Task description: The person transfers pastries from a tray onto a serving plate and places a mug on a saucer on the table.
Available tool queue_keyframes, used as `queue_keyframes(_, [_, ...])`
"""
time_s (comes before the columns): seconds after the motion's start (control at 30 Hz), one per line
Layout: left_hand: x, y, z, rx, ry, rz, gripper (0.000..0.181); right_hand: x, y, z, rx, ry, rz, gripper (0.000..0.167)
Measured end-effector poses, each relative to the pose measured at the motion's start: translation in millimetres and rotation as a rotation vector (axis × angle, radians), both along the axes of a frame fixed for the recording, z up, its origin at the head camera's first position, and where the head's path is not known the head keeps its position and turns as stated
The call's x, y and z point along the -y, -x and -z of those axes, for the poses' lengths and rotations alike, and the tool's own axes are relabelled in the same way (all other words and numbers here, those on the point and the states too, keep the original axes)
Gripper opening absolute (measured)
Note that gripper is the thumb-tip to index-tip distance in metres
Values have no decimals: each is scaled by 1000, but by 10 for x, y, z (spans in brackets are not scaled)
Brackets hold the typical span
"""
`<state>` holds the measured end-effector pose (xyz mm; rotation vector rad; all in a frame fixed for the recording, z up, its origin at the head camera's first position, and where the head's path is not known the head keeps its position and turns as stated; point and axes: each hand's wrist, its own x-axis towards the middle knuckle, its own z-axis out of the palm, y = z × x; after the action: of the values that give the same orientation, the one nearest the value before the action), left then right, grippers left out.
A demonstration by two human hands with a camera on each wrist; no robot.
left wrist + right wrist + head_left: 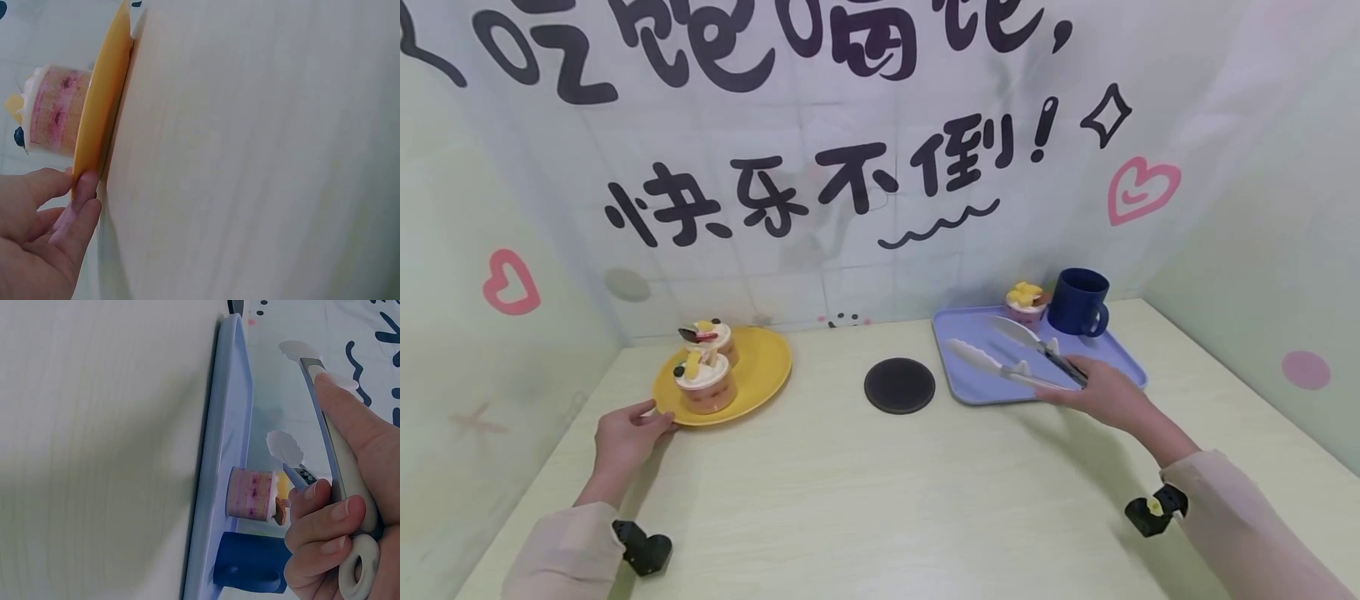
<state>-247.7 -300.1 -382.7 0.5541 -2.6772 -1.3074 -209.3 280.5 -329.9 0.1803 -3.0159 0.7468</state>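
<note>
My left hand (627, 439) pinches the near left rim of a yellow plate (767, 367), thumb above and fingers beneath in the left wrist view. Two dessert cups (706, 385) with cream and fruit stand on that plate. My right hand (1105, 392) grips a pair of tongs (1000, 367), whose white tips are spread apart with nothing between them. The tongs hang over a blue-purple tray (973, 392). At the tray's back stand one dessert cup (251, 494), topped with yellow fruit, and a dark blue mug (1077, 302).
A round black coaster (899, 386) lies on the pale table (880, 500) between plate and tray. Behind the table hangs a printed backdrop (850, 283), with side walls at left and right. Each wrist wears a small black camera mount (643, 548).
</note>
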Motion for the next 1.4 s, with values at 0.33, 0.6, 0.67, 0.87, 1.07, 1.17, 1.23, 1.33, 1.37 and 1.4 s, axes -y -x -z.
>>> queue_keyframes(0.33, [34, 26, 10, 14, 2, 3, 58, -113, -38, 54, 28, 16, 20, 92])
queue_keyframes(0.6, [43, -1, 7, -1, 4, 9, 57, -148, -61, 92, 55, 25, 37, 93])
queue_keyframes(0.67, [38, -6, 6, -1, -2, 5, 56, -154, -75, 83, 55, 23, 43, 93])
queue_keyframes(0.87, [35, -19, -18, 0, -13, -1, 57, -208, -109, 59, 46, 19, 51, 91])
queue_keyframes(1.07, [9, -13, -16, -3, -30, -5, 56, -294, -151, 80, 69, 2, 76, 92])
queue_keyframes(1.17, [-8, -6, -3, -3, -40, 1, 56, -349, -183, 89, 73, -7, 89, 92])
queue_keyframes(1.23, [-10, 4, 9, 1, -40, 2, 57, -380, -192, 90, 71, -10, 99, 91])
queue_keyframes(1.33, [-2, 13, 22, 5, -26, -6, 57, -421, -181, 89, 68, -11, 109, 91])
queue_keyframes(1.37, [2, 16, 25, 8, -23, -7, 57, -433, -171, 89, 73, -12, 113, 92])
queue_keyframes(1.4, [5, 18, 28, 12, -19, -9, 57, -448, -162, 89, 82, -6, 118, 92])
